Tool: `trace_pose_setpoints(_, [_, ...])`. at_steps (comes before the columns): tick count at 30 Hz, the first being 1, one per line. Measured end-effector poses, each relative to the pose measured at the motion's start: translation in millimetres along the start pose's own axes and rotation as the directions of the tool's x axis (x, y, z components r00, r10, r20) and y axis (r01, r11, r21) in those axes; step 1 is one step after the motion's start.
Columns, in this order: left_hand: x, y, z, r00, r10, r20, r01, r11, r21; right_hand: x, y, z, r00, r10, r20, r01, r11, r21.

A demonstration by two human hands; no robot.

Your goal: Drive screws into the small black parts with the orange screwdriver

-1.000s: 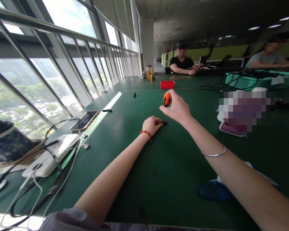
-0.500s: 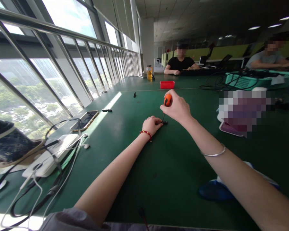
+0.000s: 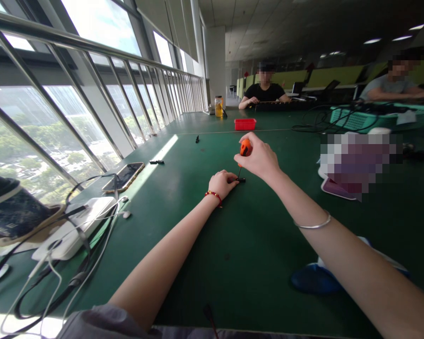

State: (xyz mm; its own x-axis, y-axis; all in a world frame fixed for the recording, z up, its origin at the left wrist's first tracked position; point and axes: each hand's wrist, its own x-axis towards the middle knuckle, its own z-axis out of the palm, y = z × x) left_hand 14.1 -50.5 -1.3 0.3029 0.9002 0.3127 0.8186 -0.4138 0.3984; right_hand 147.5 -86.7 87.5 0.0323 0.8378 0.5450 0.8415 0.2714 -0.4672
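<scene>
My right hand (image 3: 259, 155) is closed round the orange and black handle of a screwdriver (image 3: 246, 147), held upright. Its thin shaft points down to a small black part (image 3: 240, 180) lying on the green table (image 3: 183, 268). Pinched in the fingers of my left hand (image 3: 223, 183), that part shows only its right end; the rest is covered. The screwdriver's tip meets the part close to my left fingertips, though the exact contact is too small to make out.
Other small black parts (image 3: 157, 162) lie to the left. Beyond my hands is a red bin (image 3: 245, 124). A phone (image 3: 123, 177), a white power strip (image 3: 74, 228) and tangled cables are at left. A teal basket (image 3: 385, 117) stands far right. Two people sit across the table.
My right hand has shifted very slightly and the screwdriver handle shows a little turned. My left hand stays in place on the black part. The person opposite has raised a hand slightly.
</scene>
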Motion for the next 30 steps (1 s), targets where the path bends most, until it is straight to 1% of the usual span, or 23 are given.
trace_pose_setpoints(6, [0.5,-0.6,0.6,1.000,0.000,0.000,0.000,1.000,-0.005,0.0,1.5,1.7,0.998,0.047,-0.045,-0.048,0.999,-0.025])
trace_pose_setpoints(10, [0.4,-0.4,0.5,1.000,-0.001,-0.002,0.001,1.000,-0.004,0.3,1.2,2.1,1.000,-0.007,-0.001,0.007,1.000,0.007])
trace_pose_setpoints(12, [0.5,-0.7,0.5,1.000,-0.002,-0.003,0.002,1.000,-0.003,-0.2,0.2,0.9,1.000,-0.021,-0.005,0.021,1.000,0.013])
trace_pose_setpoints(16, [1.1,-1.5,1.0,1.000,0.005,0.000,-0.005,1.000,-0.002,-1.6,-0.8,-1.5,0.999,-0.002,-0.039,0.003,1.000,0.013])
trace_pose_setpoints(21, [1.3,-2.3,1.5,1.000,0.004,-0.003,-0.004,1.000,-0.010,-0.7,1.3,1.1,0.997,0.044,-0.070,-0.045,0.999,-0.010])
trace_pose_setpoints(26, [1.6,-2.9,2.2,1.000,0.001,-0.004,-0.001,1.000,-0.006,0.6,1.0,2.0,1.000,-0.001,-0.014,0.002,1.000,0.016])
trace_pose_setpoints(30, [1.6,-2.4,2.4,1.000,0.003,-0.003,-0.003,1.000,0.004,-1.1,-1.2,0.4,0.999,0.005,-0.034,-0.005,1.000,0.011])
